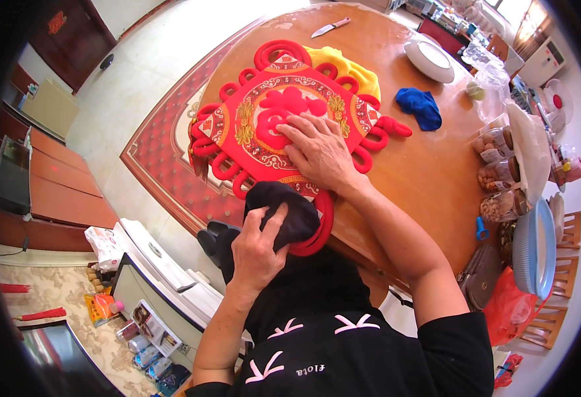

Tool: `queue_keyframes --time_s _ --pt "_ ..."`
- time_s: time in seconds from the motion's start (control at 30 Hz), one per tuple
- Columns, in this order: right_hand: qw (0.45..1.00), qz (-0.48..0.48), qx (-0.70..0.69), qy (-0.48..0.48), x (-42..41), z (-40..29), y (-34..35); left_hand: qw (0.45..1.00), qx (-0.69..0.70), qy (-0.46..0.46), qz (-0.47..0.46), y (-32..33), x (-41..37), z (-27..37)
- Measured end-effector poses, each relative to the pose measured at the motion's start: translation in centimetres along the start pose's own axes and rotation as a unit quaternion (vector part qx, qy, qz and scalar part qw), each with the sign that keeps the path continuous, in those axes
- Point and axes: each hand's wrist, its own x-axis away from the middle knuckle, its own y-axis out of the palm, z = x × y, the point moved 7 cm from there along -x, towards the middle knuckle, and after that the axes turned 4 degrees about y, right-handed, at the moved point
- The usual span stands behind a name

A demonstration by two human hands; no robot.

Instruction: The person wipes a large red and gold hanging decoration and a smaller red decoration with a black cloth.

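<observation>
A large red Chinese knot ornament [250,154] with looped cords and gold trim lies on a round wooden table, overhanging its near left edge. My right hand [320,154] rests on the ornament's raised centre, fingers slightly spread. In my left hand [260,248] is a bunched dark cloth [290,213], held against the ornament's near corner, beside a thick red loop. A yellow cloth [355,74] lies partly beneath the ornament's far side. To the right of it is a crumpled blue cloth [419,106].
On the wooden table [419,173] are a knife [330,28] at the far side, a white dish [429,60], jars of nuts [499,173] and a blue basket [533,248] at the right. A red patterned rug [171,164] and white cabinet [156,253] lie to the left.
</observation>
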Motion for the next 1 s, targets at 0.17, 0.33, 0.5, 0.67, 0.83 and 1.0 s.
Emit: queue_keyframes --time_s 0.17,0.33,0.5,0.67,0.83,1.0 --pt "1.000 0.006 -0.008 0.005 0.1 0.3 0.0 0.997 0.015 -0.024 0.077 -2.1 -1.7 2.0" --pt "1.000 0.017 -0.002 0.002 0.0 0.0 0.0 0.995 -0.033 0.089 -0.008 3.9 0.4 4.8" --pt "1.000 0.017 -0.023 0.010 0.2 0.2 -0.2 0.995 0.019 0.099 0.019 3.5 2.5 2.8" --pt "0.999 0.018 -0.028 0.007 0.1 0.1 -0.3 0.996 0.060 -0.052 0.045 4.4 7.0 -2.9" --pt "0.999 0.023 -0.035 0.003 0.2 0.2 -0.2 0.700 0.514 -0.397 0.295 4.0 11.0 -10.0" --pt "0.999 0.025 -0.027 0.007 0.1 0.1 -0.4 0.457 0.777 -0.378 0.211 5.2 9.7 -9.0"
